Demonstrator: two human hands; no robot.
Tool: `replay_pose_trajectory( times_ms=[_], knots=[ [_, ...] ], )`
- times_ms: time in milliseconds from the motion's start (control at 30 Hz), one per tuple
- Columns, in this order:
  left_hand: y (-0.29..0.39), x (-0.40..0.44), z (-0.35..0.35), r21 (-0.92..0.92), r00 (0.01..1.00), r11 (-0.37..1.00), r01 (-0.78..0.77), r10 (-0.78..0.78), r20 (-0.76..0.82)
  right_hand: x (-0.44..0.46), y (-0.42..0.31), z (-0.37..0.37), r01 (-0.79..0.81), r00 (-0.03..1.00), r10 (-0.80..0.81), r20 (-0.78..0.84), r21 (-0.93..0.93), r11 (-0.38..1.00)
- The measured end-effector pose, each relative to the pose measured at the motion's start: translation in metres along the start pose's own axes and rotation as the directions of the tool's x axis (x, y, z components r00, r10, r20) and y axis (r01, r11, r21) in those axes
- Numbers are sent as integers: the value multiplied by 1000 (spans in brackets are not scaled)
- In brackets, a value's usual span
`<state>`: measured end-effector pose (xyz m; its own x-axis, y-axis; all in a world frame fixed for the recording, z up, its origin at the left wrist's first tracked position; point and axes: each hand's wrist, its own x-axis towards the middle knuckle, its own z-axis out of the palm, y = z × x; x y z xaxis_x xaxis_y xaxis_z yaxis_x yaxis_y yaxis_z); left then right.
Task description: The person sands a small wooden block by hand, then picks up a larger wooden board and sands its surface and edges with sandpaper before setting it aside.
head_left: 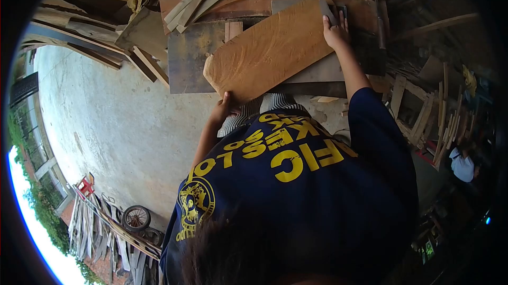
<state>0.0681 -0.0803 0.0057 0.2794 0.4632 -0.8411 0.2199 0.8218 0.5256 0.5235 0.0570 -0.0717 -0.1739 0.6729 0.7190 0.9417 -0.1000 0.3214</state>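
Note:
A wide brown wooden board [275,47] lies at a slant across the workbench, with a rounded, rough left end and wavy grain on its face. My left hand [223,109] grips its near left edge, thumb against the rim and the other fingers partly hidden. At the far right end, my right hand [336,32] is closed around a small grey block [327,12] that rests on the board's surface. The exact kind of block cannot be made out. Beneath the board, part of a dark flat panel [185,68] shows.
Several thin wood strips [203,0] are piled at the back left of the bench. Leaning planks [151,65] stand left of it. Wooden frames and offcuts [418,107] crowd the right. A wheel [136,218] and stacked slats [100,229] lie lower left. Another person [462,165] is at far right.

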Motion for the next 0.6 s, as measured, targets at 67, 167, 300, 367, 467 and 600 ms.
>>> replay_pose_trajectory(
  times_ms=[67, 167, 300, 367, 467, 600],
  knots=[
    [1, 3, 1, -76, 987, 993, -95, 83, -139, 11, -11, -20, -186, 861, 170, 480, -15, 982],
    [27, 9, -12, -200, 928, 944, -264, 192, -318, 46, -110, -128, -580, 656, 115, 746, 400, 710],
    [81, 27, -33, -45, 869, 927, -373, 332, -366, 41, -208, -220, -207, 702, -498, 509, 815, 542],
    [81, 53, -46, 147, 829, 921, -360, 388, -403, 55, -192, -204, -261, 784, -365, 501, 801, 540],
    [67, 72, -54, 258, 757, 868, -425, 497, -424, 79, -117, -137, -284, 891, -20, 454, 591, 755],
    [56, 82, -58, 47, 685, 754, -655, 619, -384, 89, -24, -63, -361, 803, 155, 575, 263, 895]
  ],
)
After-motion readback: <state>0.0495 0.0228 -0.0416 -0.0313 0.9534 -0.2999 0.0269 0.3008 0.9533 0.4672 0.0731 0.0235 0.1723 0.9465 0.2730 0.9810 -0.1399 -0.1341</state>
